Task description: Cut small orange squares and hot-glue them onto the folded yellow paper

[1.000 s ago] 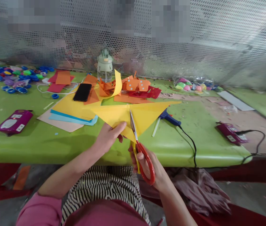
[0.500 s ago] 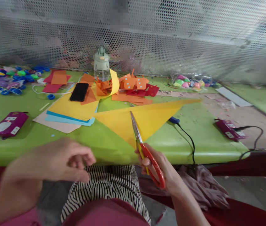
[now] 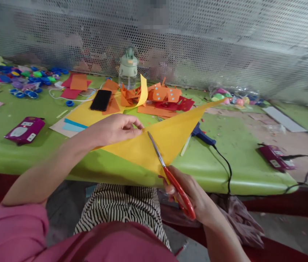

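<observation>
A large sheet of yellow paper point(image 3: 178, 133), folded into a triangle shape, is held above the green table near its front edge. My left hand point(image 3: 118, 128) pinches its upper edge, left of the scissor tip. In my right hand point(image 3: 189, 189) is a pair of scissors point(image 3: 177, 187) with red and yellow handles. One long blade lies across the front of the paper, pointing up and left; the other blade is hidden behind it. The fingers of my right hand are wrapped round the handles.
Behind the paper are a phone point(image 3: 101, 100), a bottle point(image 3: 128, 69) and orange paper pieces point(image 3: 159, 92). A blue glue gun point(image 3: 203, 135) lies to the right, its cord running over the front edge. Purple power boxes point(image 3: 25, 130) sit at both sides. Colourful small parts point(image 3: 25, 78) are heaped at the back left.
My left hand has moved right and up from beside the paper and now grips its upper edge. The scissors still sit across the sheet. The view has shifted slightly.
</observation>
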A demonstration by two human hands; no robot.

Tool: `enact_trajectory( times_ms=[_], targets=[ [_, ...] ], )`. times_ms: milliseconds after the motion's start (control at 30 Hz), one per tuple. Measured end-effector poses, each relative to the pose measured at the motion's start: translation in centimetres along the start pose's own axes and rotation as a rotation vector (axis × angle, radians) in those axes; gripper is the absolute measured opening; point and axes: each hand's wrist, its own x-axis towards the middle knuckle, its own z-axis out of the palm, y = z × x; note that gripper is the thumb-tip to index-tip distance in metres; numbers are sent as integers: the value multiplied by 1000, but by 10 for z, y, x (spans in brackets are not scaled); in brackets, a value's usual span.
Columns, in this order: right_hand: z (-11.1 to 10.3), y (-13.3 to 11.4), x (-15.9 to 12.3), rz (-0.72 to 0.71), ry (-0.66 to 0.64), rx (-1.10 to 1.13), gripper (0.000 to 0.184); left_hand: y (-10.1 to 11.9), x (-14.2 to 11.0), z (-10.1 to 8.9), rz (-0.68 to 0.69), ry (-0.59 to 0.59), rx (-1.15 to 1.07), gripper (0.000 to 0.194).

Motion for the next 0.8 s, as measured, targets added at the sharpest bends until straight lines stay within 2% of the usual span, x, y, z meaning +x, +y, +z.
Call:
enact_trajectory(
  times_ms=[133, 333, 500, 800],
  targets=[
    [-2, -3, 2, 22, -20, -5, 37, 2, 0, 4, 50, 21, 5, 34],
    [-5, -2, 2, 13, -59, -85, 44, 1, 3, 4, -16, 17, -77, 27],
    [-5, 3, -1, -4, -41, -130, 43, 2, 1, 5, -2, 39, -96, 22],
    [-3, 1, 1, 11, -66, -24, 35, 13, 1, 5, -130, 28, -115, 18]
  ],
)
